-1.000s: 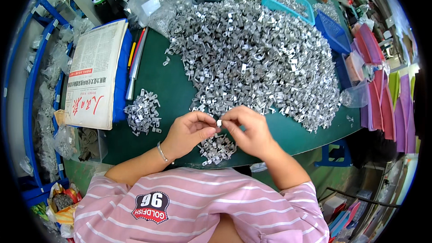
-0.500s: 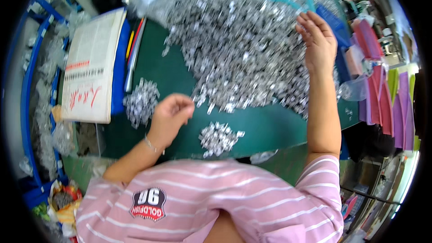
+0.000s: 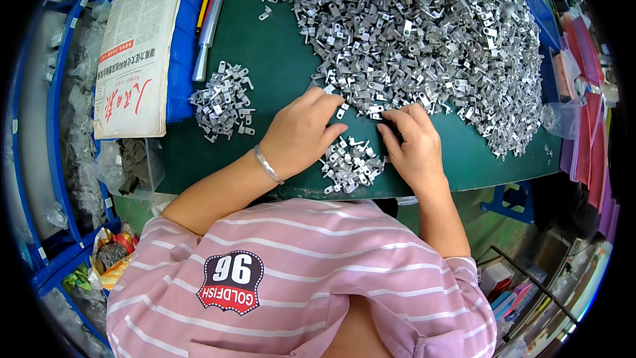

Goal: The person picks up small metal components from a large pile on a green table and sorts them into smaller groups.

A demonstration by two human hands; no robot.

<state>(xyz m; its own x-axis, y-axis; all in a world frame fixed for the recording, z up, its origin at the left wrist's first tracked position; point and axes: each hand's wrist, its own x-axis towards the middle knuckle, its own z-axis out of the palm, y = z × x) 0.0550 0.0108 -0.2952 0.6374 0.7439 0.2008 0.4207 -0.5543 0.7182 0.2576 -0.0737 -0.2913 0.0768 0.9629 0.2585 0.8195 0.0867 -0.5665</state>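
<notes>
A large heap of small silver metal brackets [image 3: 411, 33], bent and with holes, covers much of the green table. At its near edge, the curved fingertips of my left hand [image 3: 301, 129] touch the brackets, the thumb held apart from them. My right hand [image 3: 416, 146] faces it from the other side, its fingertips by the heap and its thumb apart. Neither hand visibly holds a bracket. Between and just below the hands lies a small pile of brackets [image 3: 351, 164], near the table's front edge. Another small pile [image 3: 223, 103] sits left of my left hand.
At the left lies a folded newspaper [image 3: 136, 59] on a blue bin [image 3: 185, 46], with pens and a long metallic tool [image 3: 209, 33] beside it. A blue basket [image 3: 538, 10] stands at the far right, near pink and purple folders [image 3: 589, 139]. Below is a blue stool [image 3: 510, 202].
My right hand has come down from above the heap's far right to its near edge. My left hand has moved right, to the heap. The view has shifted.
</notes>
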